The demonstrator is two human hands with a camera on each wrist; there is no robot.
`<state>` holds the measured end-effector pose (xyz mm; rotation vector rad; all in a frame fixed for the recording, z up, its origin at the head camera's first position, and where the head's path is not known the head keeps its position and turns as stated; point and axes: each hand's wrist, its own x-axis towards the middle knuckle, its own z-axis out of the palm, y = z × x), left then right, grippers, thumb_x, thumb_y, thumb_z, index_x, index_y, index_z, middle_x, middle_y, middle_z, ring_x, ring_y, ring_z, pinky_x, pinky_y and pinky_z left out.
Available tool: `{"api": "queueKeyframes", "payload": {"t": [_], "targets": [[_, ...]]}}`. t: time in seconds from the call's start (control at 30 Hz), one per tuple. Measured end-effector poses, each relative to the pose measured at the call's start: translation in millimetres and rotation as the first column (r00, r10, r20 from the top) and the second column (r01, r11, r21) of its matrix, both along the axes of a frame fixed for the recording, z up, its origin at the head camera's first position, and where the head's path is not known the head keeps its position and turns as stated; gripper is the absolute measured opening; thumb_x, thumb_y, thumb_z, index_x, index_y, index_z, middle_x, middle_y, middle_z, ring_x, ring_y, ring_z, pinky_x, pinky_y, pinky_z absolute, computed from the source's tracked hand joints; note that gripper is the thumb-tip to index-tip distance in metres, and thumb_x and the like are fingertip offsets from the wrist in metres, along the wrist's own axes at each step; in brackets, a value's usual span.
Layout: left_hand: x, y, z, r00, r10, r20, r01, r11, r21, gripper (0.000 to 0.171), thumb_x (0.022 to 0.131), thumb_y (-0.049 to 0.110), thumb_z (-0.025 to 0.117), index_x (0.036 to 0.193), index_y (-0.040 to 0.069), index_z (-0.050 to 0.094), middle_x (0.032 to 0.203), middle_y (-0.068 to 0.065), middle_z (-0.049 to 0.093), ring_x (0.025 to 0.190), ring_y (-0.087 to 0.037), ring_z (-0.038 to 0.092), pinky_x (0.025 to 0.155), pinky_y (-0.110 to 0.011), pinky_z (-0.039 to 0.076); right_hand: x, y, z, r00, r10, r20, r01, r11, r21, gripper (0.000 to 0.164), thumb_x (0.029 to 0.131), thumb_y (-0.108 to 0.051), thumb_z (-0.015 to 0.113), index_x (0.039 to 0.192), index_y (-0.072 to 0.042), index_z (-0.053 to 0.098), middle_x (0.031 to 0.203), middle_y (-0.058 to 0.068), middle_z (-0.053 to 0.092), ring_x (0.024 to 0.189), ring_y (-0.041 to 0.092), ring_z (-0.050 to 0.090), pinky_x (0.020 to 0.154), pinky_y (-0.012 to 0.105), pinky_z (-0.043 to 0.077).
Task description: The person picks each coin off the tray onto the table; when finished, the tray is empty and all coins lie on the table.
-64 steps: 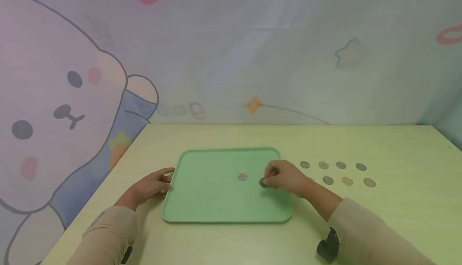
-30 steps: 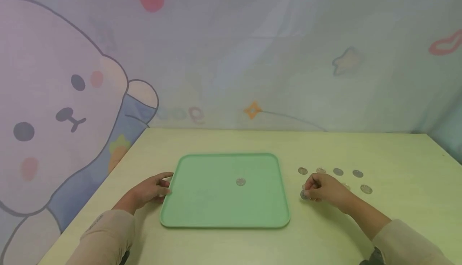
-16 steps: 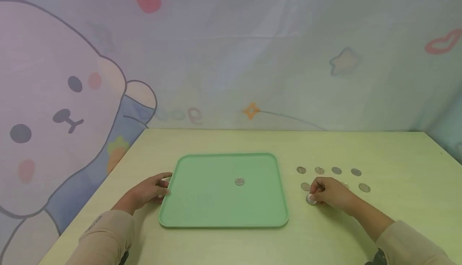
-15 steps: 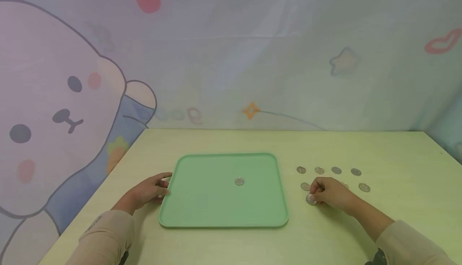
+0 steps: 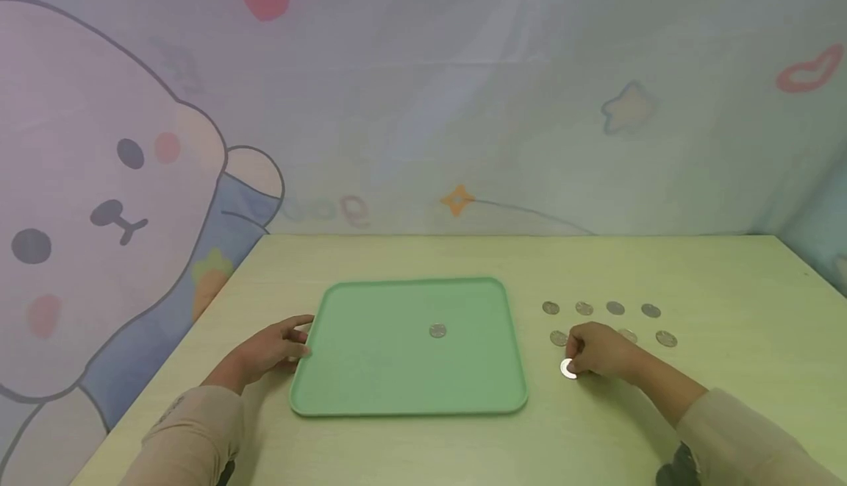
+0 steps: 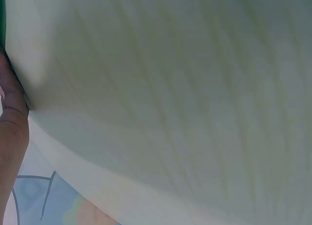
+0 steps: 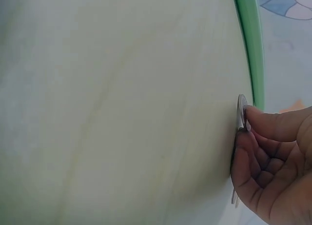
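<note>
My right hand (image 5: 602,350) pinches a coin (image 5: 567,369) between thumb and fingers, low over the table to the right of the tray; its face glints bright. The right wrist view has the same coin (image 7: 241,112) standing on edge at the thumb tip. A green rectangular tray (image 5: 410,387) lies flat in the middle, with one silver coin (image 5: 437,331) on it, right of centre. My left hand (image 5: 271,350) rests against the tray's left rim, index finger and thumb touching it, the other fingers partly hidden.
Several coins lie in two rows right of the tray, including a back-row coin (image 5: 551,308) and a front-row coin (image 5: 666,339). My right hand overlaps part of the front row. A patterned cloth (image 5: 423,104) hangs behind the pale wooden table (image 5: 728,273).
My right hand has carried its coin from above the tray rightward to the table near the coin rows, and the coin has turned to catch light. My left hand has stayed at the rim.
</note>
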<state>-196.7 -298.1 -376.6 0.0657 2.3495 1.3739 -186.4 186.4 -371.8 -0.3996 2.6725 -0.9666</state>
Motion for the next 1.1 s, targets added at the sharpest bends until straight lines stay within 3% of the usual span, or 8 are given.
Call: {"api": "queueKeyframes", "payload": {"t": [0.2,0.43,0.67,1.1], "targets": [[-1.4,-1.7,-0.9,1.000,-0.008,-0.006,0.008,1.000,0.000,0.068,0.088,0.005,0.055,0.142,-0.006,0.016,0.119,-0.025,0.039,0.093,-0.020,0.050,0.077,-0.034,0.048,-0.2,-5.7,4.2,0.999,-0.002,-0.034,0.005,0.995,0.101,0.013,0.074,0.001,0.067,0.071,-0.003,0.054,0.068,0.001,0.053,0.062,0.015,0.045,0.055,0.028,0.038],[-2.7,-2.7,-2.5,1.000,-0.008,-0.001,0.008,1.000,-0.004,0.069,0.087,0.006,0.056,0.143,-0.005,0.016,0.120,-0.025,0.039,0.093,-0.019,0.050,0.077,-0.033,0.048,0.5,-7.6,5.7,1.000,-0.008,-0.025,0.011,0.992,0.128,0.014,0.076,0.002,0.065,0.072,-0.004,0.053,0.068,0.002,0.054,0.061,0.015,0.045,0.055,0.027,0.038],[-2.1,-1.7,-1.3,1.000,-0.012,-0.007,0.012,1.000,-0.008,0.067,0.087,0.005,0.055,0.142,-0.006,0.018,0.119,-0.025,0.040,0.092,-0.019,0.050,0.075,-0.032,0.048,1.4,-5.2,6.3,0.997,-0.061,0.037,0.059,0.997,0.043,0.010,0.077,-0.001,0.063,0.077,-0.002,0.054,0.072,0.003,0.054,0.064,0.016,0.045,0.057,0.028,0.038],[-2.7,-1.3,-1.2,1.000,-0.010,-0.002,0.010,1.000,0.006,0.068,0.087,0.005,0.056,0.142,-0.007,0.017,0.117,-0.023,0.040,0.084,-0.016,0.048,0.071,-0.030,0.046,-1.3,-11.4,13.0,0.999,-0.020,0.043,0.026,0.986,-0.163,0.018,0.084,-0.008,0.059,0.095,0.005,0.053,0.083,0.007,0.053,0.074,0.017,0.050,0.064,0.029,0.045]]}}
